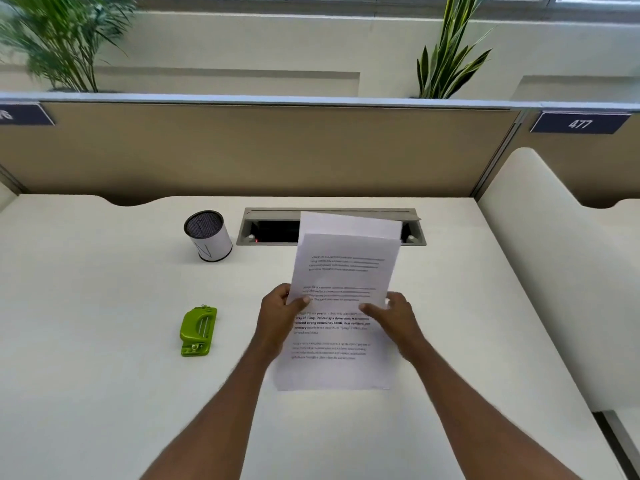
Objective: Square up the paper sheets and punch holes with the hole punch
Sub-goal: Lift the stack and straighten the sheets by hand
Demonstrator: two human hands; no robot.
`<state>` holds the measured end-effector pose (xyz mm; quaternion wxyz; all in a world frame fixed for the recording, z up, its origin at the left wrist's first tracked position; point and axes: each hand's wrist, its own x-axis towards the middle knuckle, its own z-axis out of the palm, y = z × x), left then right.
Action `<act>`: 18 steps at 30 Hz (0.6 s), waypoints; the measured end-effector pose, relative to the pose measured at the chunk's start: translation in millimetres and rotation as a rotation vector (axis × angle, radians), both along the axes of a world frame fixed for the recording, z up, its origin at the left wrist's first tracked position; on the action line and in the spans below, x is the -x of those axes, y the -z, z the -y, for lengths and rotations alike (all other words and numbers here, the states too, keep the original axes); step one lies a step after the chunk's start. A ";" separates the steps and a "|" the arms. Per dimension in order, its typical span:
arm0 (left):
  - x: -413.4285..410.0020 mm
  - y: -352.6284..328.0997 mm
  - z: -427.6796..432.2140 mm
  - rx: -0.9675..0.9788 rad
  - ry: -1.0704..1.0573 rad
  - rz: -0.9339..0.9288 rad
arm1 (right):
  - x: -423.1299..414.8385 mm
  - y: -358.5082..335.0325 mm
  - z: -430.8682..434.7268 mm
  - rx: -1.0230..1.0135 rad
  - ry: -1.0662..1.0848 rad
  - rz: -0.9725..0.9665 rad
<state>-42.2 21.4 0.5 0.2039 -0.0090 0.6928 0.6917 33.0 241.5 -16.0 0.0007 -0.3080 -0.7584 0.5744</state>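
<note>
A few printed paper sheets [343, 271] are held above the white desk in the middle of the view, uneven, with one sheet sticking out beyond the top of the others. My left hand [282, 311] grips their left edge, thumb on top. My right hand [394, 311] grips the right edge, thumb on the print. A green hole punch [198, 331] lies on the desk to the left of my left hand, apart from it.
A mesh pen cup [207, 236] with a white paper wrap stands at the back left. An open cable tray [270, 226] is sunk into the desk behind the sheets. A beige partition [259, 150] closes the back; a white side panel [554, 254] rises on the right.
</note>
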 end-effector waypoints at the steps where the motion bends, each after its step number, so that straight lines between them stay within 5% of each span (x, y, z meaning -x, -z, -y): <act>1: 3.3 -7.9 1.7 -0.053 0.026 0.002 | 0.2 -9.2 -6.6 0.150 -0.070 -0.133; 3: 11.1 -26.2 3.2 -0.116 0.052 -0.022 | 3.9 -31.0 -18.7 0.336 -0.187 -0.270; 7: 23.5 -70.7 -4.4 -0.177 -0.036 -0.180 | 22.0 -80.4 -23.0 0.371 -0.143 -0.422; 13: 24.0 -124.6 -26.9 -0.154 -0.191 -0.470 | 32.7 -134.4 3.0 0.193 0.011 -0.687; 18: 11.2 -108.3 -28.8 -0.112 -0.235 -0.542 | 22.0 -120.0 24.8 0.027 0.081 -0.717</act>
